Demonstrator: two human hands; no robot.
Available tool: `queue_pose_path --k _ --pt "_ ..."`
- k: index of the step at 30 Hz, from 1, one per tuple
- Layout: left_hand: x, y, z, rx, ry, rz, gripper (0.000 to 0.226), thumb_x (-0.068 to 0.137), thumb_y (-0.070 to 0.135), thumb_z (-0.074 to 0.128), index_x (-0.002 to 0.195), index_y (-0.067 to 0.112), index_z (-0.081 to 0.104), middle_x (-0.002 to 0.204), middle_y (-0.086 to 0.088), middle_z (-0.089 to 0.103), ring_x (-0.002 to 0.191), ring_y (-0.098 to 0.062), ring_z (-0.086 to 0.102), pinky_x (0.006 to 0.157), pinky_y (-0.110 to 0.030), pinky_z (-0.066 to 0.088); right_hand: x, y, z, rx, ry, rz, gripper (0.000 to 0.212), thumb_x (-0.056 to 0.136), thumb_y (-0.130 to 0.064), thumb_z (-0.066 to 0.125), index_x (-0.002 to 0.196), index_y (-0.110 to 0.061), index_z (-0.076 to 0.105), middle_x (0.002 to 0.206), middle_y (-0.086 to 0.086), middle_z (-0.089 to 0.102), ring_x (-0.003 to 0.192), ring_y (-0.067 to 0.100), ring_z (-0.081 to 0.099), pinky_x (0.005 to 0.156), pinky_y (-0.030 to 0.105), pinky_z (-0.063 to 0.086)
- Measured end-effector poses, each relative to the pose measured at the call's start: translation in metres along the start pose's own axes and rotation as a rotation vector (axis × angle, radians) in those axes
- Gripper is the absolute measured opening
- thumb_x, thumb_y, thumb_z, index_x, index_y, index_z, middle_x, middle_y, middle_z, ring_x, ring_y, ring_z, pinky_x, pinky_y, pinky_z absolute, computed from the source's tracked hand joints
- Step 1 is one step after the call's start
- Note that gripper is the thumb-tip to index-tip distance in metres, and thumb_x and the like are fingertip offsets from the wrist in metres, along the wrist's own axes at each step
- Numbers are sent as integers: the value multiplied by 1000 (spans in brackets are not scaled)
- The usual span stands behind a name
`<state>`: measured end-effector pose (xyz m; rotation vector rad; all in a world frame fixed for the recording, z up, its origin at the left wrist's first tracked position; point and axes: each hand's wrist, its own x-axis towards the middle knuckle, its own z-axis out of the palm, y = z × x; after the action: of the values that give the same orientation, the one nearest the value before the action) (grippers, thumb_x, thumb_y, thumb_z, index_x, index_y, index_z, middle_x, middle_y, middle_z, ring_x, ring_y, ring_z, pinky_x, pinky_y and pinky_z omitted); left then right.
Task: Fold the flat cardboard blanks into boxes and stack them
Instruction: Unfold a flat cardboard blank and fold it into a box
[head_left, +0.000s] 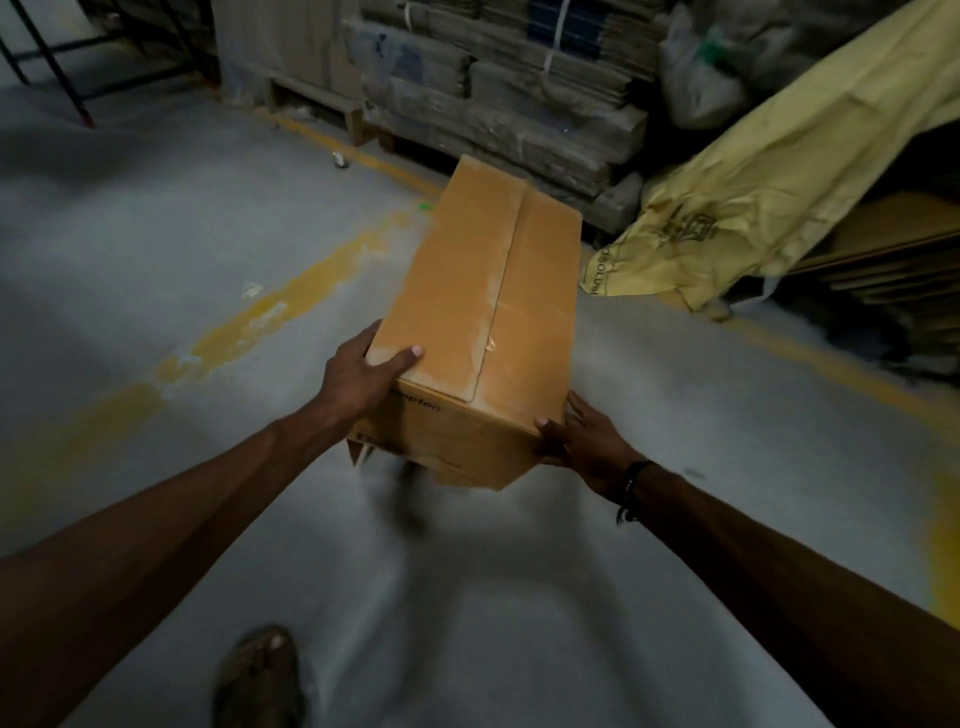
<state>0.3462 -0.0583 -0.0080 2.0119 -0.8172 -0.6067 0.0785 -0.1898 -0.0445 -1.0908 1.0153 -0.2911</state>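
Just one view here, a wide-angle head cam looking forward and down from standing height. Both arms reach in from the bottom corners, the floor (156, 234) fills most of it, and edges bend a bit.

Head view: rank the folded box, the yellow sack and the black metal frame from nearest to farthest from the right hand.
1. Folded box: touched by the right hand at its near right corner.
2. Yellow sack: ahead, to the right, draped over flat cardboard.
3. Black metal frame: far top-left corner, across the floor.
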Motion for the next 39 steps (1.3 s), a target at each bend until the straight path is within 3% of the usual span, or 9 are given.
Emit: queue_pose_path --k 5,11,16,19,24,28,30,36,39 --pt "-69 79 16 7 -126 29 64 87 58 69 142 27 57 125 7 65 111 -16 59 95 -32 47 -117 -27 -55 23 96 28 58 95 -2 65 144 -25 45 117 3 61 99 25 61 99 58 51" --pt "-176 164 45 -43 -269 76 52 91 52 68 136 27 61 115 6 67 105 -18 62 86 -30 48 -266 -33 -122 27 209 24 63 92 0 68 149 -12 46 121 10 61 108 37 63 90 59 56" --pt "-269 197 88 -122 -378 90 54 86 58 71 131 30 64 115 8 71 105 -15 67 93 -36 55 -380 -15 -178 -27 331 -22 61 89 1 72 145 -14 52 111 12 68 91 30 66 85 59 58" --pt "-305 205 119 -116 -462 97 57 81 63 72 128 32 66 115 10 73 103 -14 68 96 -43 56 -431 2 -206 8 425 -44 62 87 2 73 143 -16 51 110 10 67 100 38 69 86 58 57" --pt "-342 214 177 51 -636 134 63 81 59 75 133 24 64 122 3 70 108 -20 66 96 -42 55 -481 55 -247 35 561 7 75 83 -4 81 149 -17 49 116 13 71 69 27 64 73 54 62" --pt "-350 216 218 203 -784 138 73 74 61 79 133 19 64 125 -2 69 109 -23 66 97 -41 55 -503 101 -264 105 680 36 83 81 -5 82 153 -17 43 111 3 69 80 33 71 71 54 62" --pt "-351 208 235 241 -818 131 78 70 63 79 133 19 63 125 -3 69 109 -23 66 98 -44 55 -504 123 -266 143 696 55 87 80 -3 83 154 -15 39 128 8 66 90 34 72 71 54 62" --pt "-355 177 265 371 -775 191 75 71 56 85 131 18 63 127 -4 68 111 -22 65 91 -32 53 -487 157 -270 151 759 105 93 74 -4 88 153 -15 41 147 13 54 113 36 65 65 54 62" --pt "-356 155 274 383 -742 161 85 59 53 91 128 12 61 126 -9 67 111 -26 64 90 -36 54 -478 170 -271 66 777 136 95 70 -3 90 152 -13 44 149 15 50 129 36 55 60 54 61"
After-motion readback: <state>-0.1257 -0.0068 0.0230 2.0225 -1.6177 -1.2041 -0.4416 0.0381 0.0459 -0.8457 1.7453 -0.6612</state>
